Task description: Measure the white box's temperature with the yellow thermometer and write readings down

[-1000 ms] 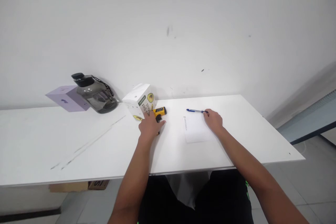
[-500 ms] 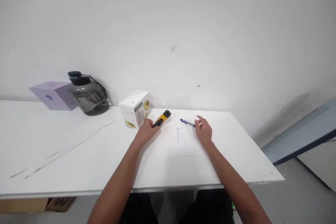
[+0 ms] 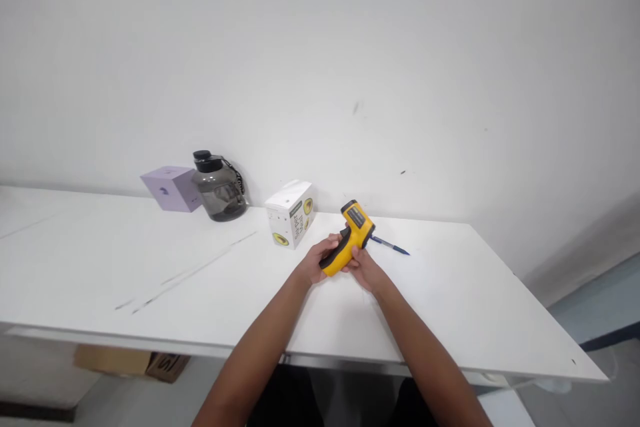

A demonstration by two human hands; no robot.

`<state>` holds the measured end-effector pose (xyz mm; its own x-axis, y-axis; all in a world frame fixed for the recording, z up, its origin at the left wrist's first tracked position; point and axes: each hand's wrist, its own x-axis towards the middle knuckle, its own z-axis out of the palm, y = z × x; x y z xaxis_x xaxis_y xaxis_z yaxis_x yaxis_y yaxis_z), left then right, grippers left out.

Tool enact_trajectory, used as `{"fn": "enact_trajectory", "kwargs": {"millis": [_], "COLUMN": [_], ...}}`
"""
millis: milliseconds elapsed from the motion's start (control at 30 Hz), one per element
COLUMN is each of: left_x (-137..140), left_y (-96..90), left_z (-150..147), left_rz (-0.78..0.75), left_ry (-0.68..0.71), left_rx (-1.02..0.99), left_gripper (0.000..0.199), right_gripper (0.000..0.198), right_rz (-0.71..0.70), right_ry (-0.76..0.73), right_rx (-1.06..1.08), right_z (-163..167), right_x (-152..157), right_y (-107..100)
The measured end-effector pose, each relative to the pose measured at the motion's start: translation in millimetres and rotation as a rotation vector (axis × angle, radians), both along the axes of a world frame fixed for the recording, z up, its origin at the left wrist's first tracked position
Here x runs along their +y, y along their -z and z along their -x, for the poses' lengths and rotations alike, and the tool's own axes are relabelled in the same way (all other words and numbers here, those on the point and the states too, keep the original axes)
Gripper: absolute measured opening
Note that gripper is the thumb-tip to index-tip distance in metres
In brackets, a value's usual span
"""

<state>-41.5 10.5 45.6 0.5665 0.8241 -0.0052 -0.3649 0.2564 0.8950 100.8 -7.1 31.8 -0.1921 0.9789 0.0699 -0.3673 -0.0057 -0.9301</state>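
A yellow and black infrared thermometer gun (image 3: 356, 235) is held between both hands above the white table. My left hand (image 3: 317, 260) is closed around the black side of its handle. My right hand (image 3: 367, 267) grips it from the right, thumb on the yellow body. Just behind and to the right, a blue pen (image 3: 393, 245) lies on the table, one end hidden by the thermometer. Left of the hands stands a white box with avocado pictures (image 3: 291, 213).
A dark clear jug with a black lid (image 3: 220, 190) and a lilac box (image 3: 173, 188) stand farther left by the wall. The white table (image 3: 210, 293) has its front edge close to me. Below it at left lies a cardboard box (image 3: 117, 360).
The thermometer has been lifted and turned, its handle now towards me. My right hand has moved left from beside the pen to grip it. The view has shifted left.
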Motion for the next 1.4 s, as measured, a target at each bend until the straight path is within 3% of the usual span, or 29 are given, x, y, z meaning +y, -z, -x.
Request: {"fn": "enact_trajectory", "kwargs": {"millis": [67, 133, 267, 333, 400, 467, 533, 633, 700, 767, 933, 1100, 1233, 1400], "left_x": [-1.0, -3.3, -6.3, -3.2, 3.7, 13.7, 25.7, 43.5, 52.2, 56.7, 53.6, 46.4, 40.7, 34.5], "left_y": [2.3, 6.9, 16.2, 15.2, 10.5, 6.1, 6.5, 18.0, 28.8, 37.4, 40.1, 32.0, 31.5, 34.5], "left_z": [-4.1, -10.6, -16.7, -10.0, 2.4, 16.7, 29.8, 44.5, 50.7, 53.8, 46.4, 25.4, 10.9, 2.8], "left_rz": [-0.066, -0.230, -0.705, -0.816, -0.810, -0.703, -0.547, -0.278, -0.131, -0.093, -0.202, -0.249, -0.284, -0.326], "left_ry": [0.007, -0.102, -0.565, -0.840, -1.157, -1.426, -1.560, -1.523, -1.430, -1.395, -1.349, -1.059, -0.872, -0.878], "left_rx": [0.070, 0.222, 0.699, 0.874, 0.974, 1.061, 1.128, 1.141, 1.060, 0.996, 0.767, 0.445, 0.380, 0.388], "left_gripper": [0.031, 0.027, 0.028, 0.023, 0.031, 0.059, 0.082, 0.101, 0.102, 0.095, 0.077, 0.065, 0.058, 0.056], "right_gripper": [0.058, 0.054, 0.046, 0.044, 0.040, 0.037, 0.034, 0.034, 0.035, 0.035, 0.035, 0.036, 0.036, 0.036], "right_rz": [-0.031, -0.051, -0.025, 0.000, 0.016, 0.030, 0.046, 0.076, 0.093, 0.106, 0.099, 0.112, 0.094, 0.068], "right_ry": [-0.108, -0.161, -0.033, 0.028, 0.086, 0.134, 0.163, 0.190, 0.196, 0.185, 0.162, 0.174, 0.186, 0.242], "right_rx": [0.051, 0.100, 0.216, 0.249, 0.257, 0.249, 0.226, 0.145, 0.077, 0.026, -0.061, -0.143, -0.198, -0.298], "right_z": [-4.6, -8.7, -8.8, -7.1, -6.4, -7.0, -7.9, -7.8, -6.3, -4.4, -2.3, -1.4, 0.4, 1.0], "right_x": [-2.6, -5.7, -10.3, -10.0, -8.1, -5.5, -3.0, -1.0, -1.2, -2.0, -3.4, -3.9, -4.9, -5.8], "right_y": [0.8, -0.9, -4.4, -5.4, -5.8, -5.2, -3.4, 0.6, 3.0, 4.9, 7.4, 6.2, 5.6, 6.4]}}
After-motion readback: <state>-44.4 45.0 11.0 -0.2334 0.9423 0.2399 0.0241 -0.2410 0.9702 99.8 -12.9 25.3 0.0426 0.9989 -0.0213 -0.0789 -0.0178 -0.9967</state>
